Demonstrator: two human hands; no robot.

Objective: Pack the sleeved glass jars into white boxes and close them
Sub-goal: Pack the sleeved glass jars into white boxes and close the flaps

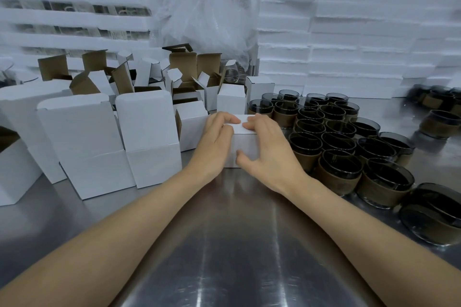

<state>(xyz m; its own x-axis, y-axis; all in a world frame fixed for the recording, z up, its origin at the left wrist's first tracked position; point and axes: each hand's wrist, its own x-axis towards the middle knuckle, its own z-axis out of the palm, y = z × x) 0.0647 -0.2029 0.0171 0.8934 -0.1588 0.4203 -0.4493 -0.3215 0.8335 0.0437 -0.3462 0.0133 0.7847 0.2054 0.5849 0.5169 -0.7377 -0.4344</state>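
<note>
Hands (219, 137) (268, 147) grip unmarked white box (245, 143).

Box (245, 143) under the hands is plain white, no print. Open boxes (184, 67) toward the table's far left edge: white outside, brown kraft inside the flaps. Jars (340, 169) along the right edge are smoky grey/black glass w/ tan-brown sleeves. Table (239, 244) is shiny silver-grey steel w/ light streaks. Foam slabs (349, 32) at the far edge are white; plastic bag (207, 15) is clear-whitish.
</note>
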